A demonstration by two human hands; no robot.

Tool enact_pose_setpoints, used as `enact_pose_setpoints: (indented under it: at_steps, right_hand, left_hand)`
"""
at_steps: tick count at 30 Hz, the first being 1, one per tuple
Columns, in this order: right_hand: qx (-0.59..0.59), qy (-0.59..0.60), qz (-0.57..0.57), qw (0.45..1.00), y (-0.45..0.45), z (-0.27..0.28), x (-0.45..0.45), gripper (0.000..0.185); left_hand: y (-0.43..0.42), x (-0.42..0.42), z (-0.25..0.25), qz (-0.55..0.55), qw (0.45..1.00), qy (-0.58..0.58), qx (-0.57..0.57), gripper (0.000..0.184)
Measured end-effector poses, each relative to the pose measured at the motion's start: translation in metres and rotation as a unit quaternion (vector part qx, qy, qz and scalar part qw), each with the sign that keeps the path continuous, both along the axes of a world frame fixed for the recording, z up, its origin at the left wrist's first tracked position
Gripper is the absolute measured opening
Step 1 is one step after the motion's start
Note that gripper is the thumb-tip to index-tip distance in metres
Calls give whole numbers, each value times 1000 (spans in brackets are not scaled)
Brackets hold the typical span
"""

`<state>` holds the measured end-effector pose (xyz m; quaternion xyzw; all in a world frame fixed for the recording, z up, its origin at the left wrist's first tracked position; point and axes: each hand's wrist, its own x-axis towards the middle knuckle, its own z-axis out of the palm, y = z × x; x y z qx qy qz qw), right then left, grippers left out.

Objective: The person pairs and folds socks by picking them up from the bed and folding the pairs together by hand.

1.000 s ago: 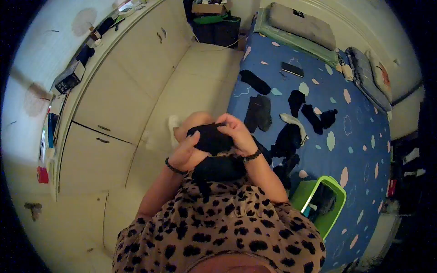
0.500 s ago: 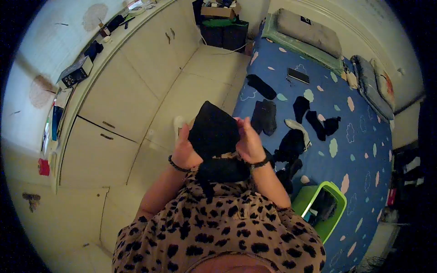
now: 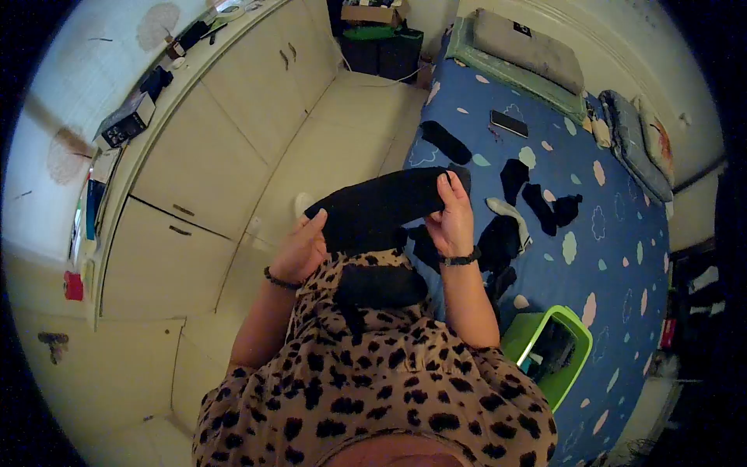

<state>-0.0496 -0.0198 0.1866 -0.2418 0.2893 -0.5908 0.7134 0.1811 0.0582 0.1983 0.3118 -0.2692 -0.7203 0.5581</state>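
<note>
A black sock-like cloth [image 3: 381, 208] is stretched out between my two hands above my lap. My left hand [image 3: 299, 247] pinches its lower left end between thumb and fingers. At the right end, my right hand [image 3: 453, 219] grips it with the thumb on top. Another black piece [image 3: 381, 287] lies on my leopard-print clothing, just below the held cloth. Several dark socks lie on the blue bed to the right, among them a black one [image 3: 446, 142] near the bed's edge and a light grey one [image 3: 509, 212].
The green basket [image 3: 579, 327] with dark cloth inside stands on the bed [image 3: 622, 272] at the lower right. A phone [image 3: 509, 123] lies farther up, near the pillows [image 3: 529, 50]. White cabinets [image 3: 202, 148] line the left side.
The black cloth, bunched and then opened wide earlier, is now stretched sideways into a long shape. My right hand has moved right and up, and my left hand slightly left.
</note>
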Motion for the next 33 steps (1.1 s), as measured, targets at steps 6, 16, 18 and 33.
enact_pose_setpoints:
  at_steps: [6,16,18,33]
  right_hand:
    - [-23,42,-15,999,-3,-17,-4,14]
    - [-210,-19,-8,978,4,-27,-10,4]
    - [-199,-9,-12,980,4,-29,-16,6]
    - [-341,277,212,873,38,20,32,21]
  left_hand:
    - [-4,43,-58,18,999,-46,7,20]
    - [13,33,5,51,772,-558,-302,21]
    - [17,30,13,96,618,-648,-435,30]
    - [24,5,43,-47,666,-600,-440,38]
